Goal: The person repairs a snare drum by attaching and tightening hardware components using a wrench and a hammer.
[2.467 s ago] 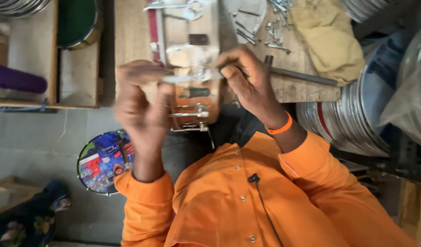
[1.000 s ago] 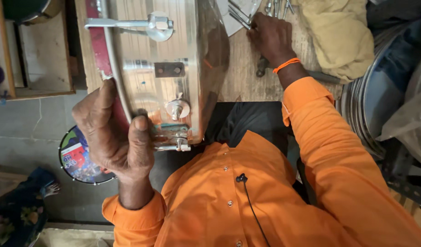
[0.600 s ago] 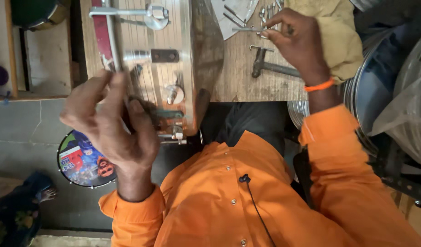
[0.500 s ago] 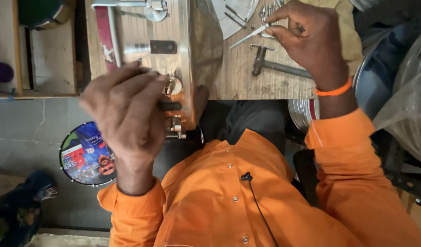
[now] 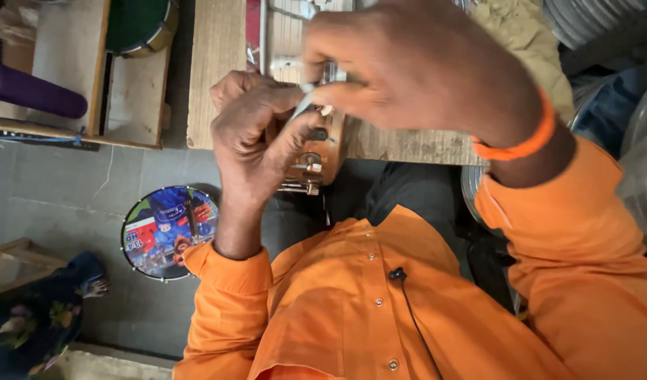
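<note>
Right hand (image 5: 422, 67) has swung in from the far bench, fingers pinching a thin metal rod (image 5: 304, 105); left hand (image 5: 257, 134) curls closed around the wooden drum shell (image 5: 323, 151).

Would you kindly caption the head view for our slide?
Left hand and right hand pinch a thin metal rod over a wooden drum shell.

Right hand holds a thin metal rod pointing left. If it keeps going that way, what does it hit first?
Most likely the left hand: the rod in the right hand already points into its fingers, above the wooden drum shell. Depth is unclear, so contact is uncertain.
</note>
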